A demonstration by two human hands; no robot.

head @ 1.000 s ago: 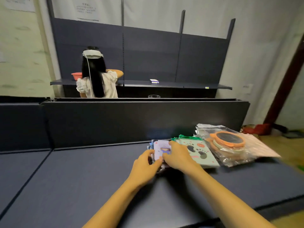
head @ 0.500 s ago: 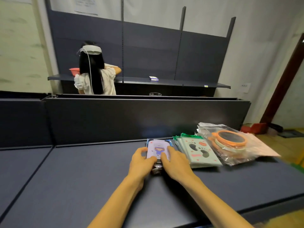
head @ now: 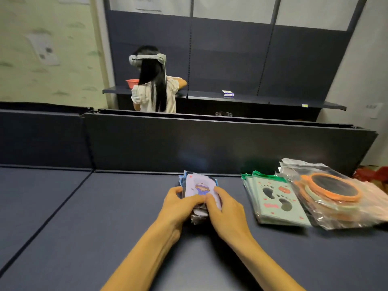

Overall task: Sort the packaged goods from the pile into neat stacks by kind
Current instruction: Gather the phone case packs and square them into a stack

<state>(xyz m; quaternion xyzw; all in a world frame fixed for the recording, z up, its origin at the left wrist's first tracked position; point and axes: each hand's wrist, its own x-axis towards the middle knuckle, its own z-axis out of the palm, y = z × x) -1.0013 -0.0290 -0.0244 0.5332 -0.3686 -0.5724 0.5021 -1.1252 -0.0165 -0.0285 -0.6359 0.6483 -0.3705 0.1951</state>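
card stack point(head: 199, 189) on shelf point(head: 105, 217), gripped from both sides | left hand point(head: 178, 204) fingers curled on it | right hand point(head: 225, 208) fingers curled on it | green packs point(head: 277, 200) just right, apart

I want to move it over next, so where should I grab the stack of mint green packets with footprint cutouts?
Probably by the two long edges near its near end, coming from the front. The stack of mint green packets lies flat with its left edge clear, but its right edge sits against the clear bags of orange-rimmed round mirrors, so a finger would need to slip in between there.
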